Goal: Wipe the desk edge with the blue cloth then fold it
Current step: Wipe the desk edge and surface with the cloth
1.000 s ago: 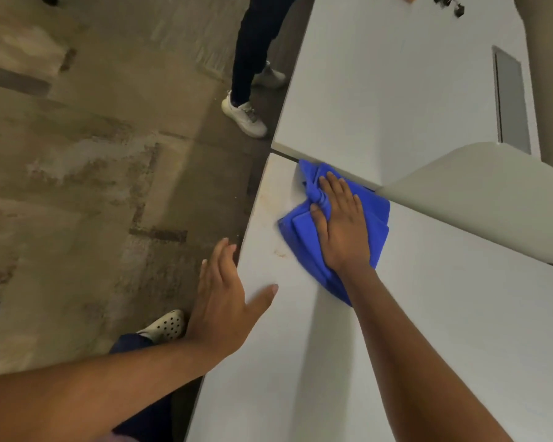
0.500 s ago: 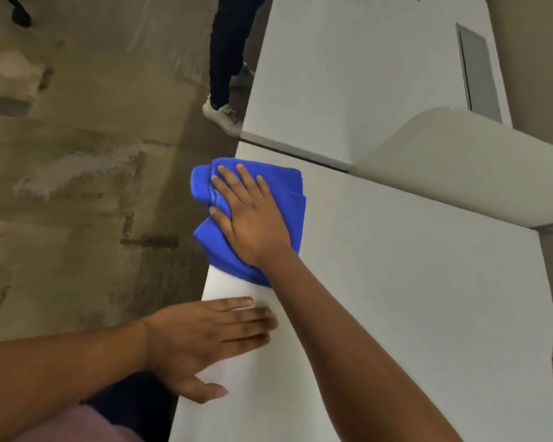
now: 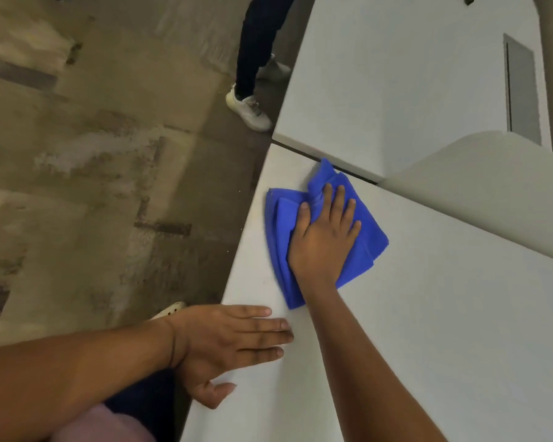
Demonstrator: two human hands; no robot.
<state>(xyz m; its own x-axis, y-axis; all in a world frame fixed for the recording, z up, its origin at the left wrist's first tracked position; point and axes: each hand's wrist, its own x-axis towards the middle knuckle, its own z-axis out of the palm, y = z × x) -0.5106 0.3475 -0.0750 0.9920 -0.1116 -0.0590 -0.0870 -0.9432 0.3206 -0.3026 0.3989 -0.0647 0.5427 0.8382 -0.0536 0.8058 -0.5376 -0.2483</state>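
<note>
The blue cloth (image 3: 329, 231) lies bunched and partly doubled over on the white surface (image 3: 444, 330), near its far end, just short of the seam where a second desk (image 3: 396, 74) begins. The right hand (image 3: 324, 236) rests flat on top of it — fingers spread and pressing down, not pinching — so the cloth is pinned between palm and surface. The cloth's left border sits close to the surface's left edge (image 3: 237, 250) but does not reach it; a bare strip shows between them.

That strip is what the coming stroke depends on: the edge lies to the left of the right hand, and it runs from the far seam back toward the person. To wipe it, the cloth likely has to slide left until it overlaps the rim, then travel along that line.

The left hand (image 3: 230, 342) lies open, palm down, fingers straight and close together, resting across the same edge nearer the body, holding nothing. It is the nearer hand to the rim, yet seems to serve as a brace. Folding has not begun.

A bystander's leg (image 3: 256, 43) stands on the floor (image 3: 93, 154) beyond.
</note>
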